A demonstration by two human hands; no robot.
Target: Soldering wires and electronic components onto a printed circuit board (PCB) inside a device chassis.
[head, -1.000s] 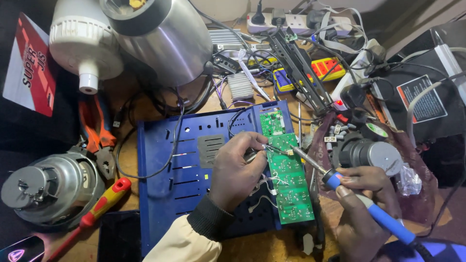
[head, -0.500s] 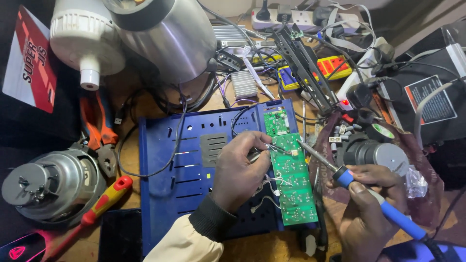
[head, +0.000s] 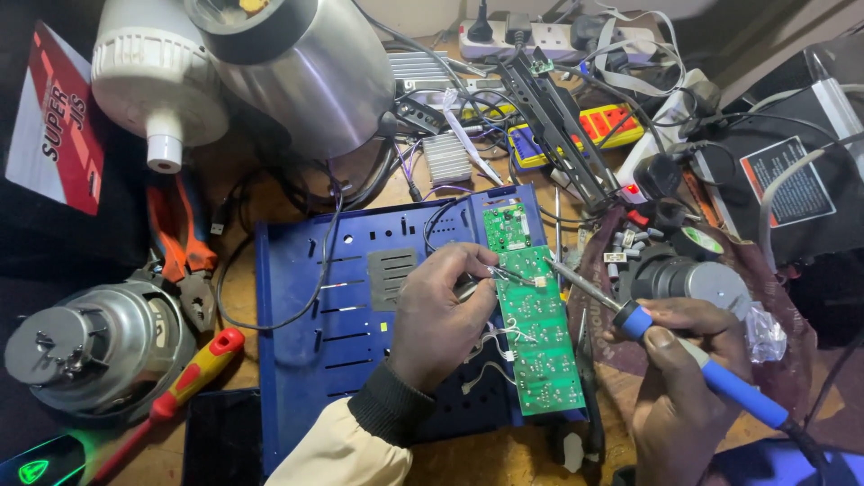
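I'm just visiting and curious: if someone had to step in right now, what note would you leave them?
Left hand: holds tweezers with the tips on a small white part at the upper end of the green circuit board.
Right hand: grips the blue-handled soldering iron, tip just beside that same spot.
The board lies on the blue metal chassis, white wires at its left edge.
Done: cannot tell which joints are soldered.
Left: probably the joint under the tweezers.
Nearby: red screwdriver, orange pliers, motor.

A single head-worn camera looks steeply down from close above onto a cluttered workbench (head: pixel 504 459), centred on a blue panel (head: pixel 342 297) and the person's two hands.
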